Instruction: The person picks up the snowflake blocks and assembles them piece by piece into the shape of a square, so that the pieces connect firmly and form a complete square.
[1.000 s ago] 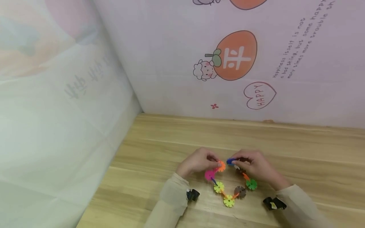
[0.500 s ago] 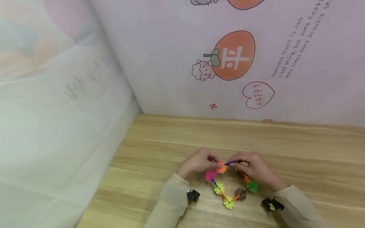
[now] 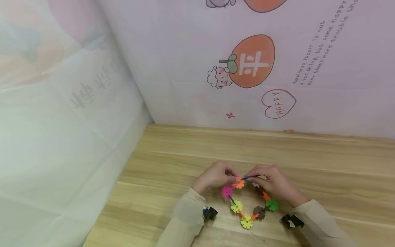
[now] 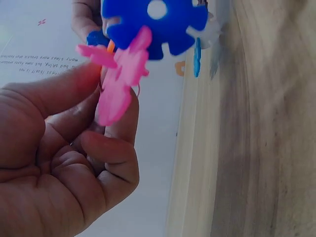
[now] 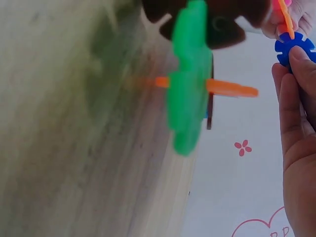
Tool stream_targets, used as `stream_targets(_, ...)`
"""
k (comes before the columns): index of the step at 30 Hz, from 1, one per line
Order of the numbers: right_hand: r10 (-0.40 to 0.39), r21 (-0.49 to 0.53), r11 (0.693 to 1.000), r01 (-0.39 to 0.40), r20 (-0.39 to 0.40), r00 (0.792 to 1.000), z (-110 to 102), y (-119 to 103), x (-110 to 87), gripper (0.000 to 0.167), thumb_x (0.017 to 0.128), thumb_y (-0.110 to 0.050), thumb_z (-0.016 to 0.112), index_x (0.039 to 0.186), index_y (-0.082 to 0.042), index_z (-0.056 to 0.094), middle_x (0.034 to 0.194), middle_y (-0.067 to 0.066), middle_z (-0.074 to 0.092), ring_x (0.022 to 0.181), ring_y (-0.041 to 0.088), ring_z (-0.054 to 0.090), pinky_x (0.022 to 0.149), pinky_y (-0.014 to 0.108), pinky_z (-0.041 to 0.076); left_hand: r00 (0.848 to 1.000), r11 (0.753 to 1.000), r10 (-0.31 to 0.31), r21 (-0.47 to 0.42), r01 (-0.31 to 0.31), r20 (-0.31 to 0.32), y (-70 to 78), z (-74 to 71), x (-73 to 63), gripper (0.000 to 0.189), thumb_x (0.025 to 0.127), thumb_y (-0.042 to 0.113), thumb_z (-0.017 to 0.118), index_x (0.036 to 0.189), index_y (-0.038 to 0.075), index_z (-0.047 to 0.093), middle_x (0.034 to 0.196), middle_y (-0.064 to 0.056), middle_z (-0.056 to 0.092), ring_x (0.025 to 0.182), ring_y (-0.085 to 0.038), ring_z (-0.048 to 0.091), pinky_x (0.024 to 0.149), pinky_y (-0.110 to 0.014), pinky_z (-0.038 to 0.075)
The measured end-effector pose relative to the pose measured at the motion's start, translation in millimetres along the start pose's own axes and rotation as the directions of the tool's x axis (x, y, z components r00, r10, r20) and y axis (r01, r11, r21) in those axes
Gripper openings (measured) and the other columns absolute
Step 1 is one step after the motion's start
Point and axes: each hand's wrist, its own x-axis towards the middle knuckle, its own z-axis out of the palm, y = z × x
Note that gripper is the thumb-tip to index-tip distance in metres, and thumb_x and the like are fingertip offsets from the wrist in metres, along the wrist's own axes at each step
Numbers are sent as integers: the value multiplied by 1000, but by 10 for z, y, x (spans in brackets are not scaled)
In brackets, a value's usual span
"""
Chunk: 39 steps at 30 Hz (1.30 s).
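A ring-shaped chain of notched plastic interlocking discs hangs between my hands in the head view. My left hand (image 3: pixel 216 175) pinches an orange disc (image 3: pixel 239 183), with a magenta disc (image 3: pixel 226 192) beside it. My right hand (image 3: pixel 273 178) pinches a blue disc (image 5: pixel 290 48) between thumb and fingers. In the right wrist view the orange disc stands edge-on at the blue disc's notched rim. Yellow discs (image 3: pixel 247 222), a brown disc (image 3: pixel 260 213) and a green disc (image 3: pixel 272 205) make up the lower part. Close up, the left wrist view shows a pink disc (image 4: pixel 121 79) joined to another blue disc.
Under the hands is a wood-grain table (image 3: pixel 172 151). A white printed sheet (image 3: pixel 185 68) rises at its back edge, and another pale sheet (image 3: pixel 77 137) stands along the left. Black wrist mounts (image 3: pixel 210 213) sit at both cuffs.
The right hand has moved slightly left, turning its blue disc edge-on and bringing it from a gap up to the orange disc. My left hand has stayed nearly in place.
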Motion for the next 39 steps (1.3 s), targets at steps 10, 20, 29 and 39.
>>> stream_targets(10,-10,18,1000,10,2,1000,10,27,-2,31,78,12,74,96,-13,76,92,0,76,80,8,70,66,16,55,1000,1000,7,20,-6,-29,9,35,21,9,88,19,75,89,10,78,82,4,74,70,-4,62,64,-20,51)
stream_targets(20,-32,18,999,32,9,999,30,41,-1,37,75,15,75,96,-15,76,92,-4,75,79,9,71,69,17,56,999,998,-24,-54,23,-24,-13,69,34,6,88,15,75,86,10,77,77,3,72,67,-8,64,60,-22,53)
stream_targets(29,-142,-49,989,142,1,990,41,45,24,40,71,15,78,97,-15,76,90,-1,75,78,14,71,73,11,53,999,995,-41,-86,42,12,-42,57,55,4,88,14,74,87,11,77,80,4,73,69,-9,66,63,-23,54)
stream_targets(39,-57,-42,997,58,26,998,23,43,-65,31,77,8,76,101,-12,76,94,-1,75,82,13,71,74,12,53,996,994,-52,-92,58,72,-45,54,51,10,89,24,74,91,16,79,86,7,74,76,-8,66,69,-24,53)
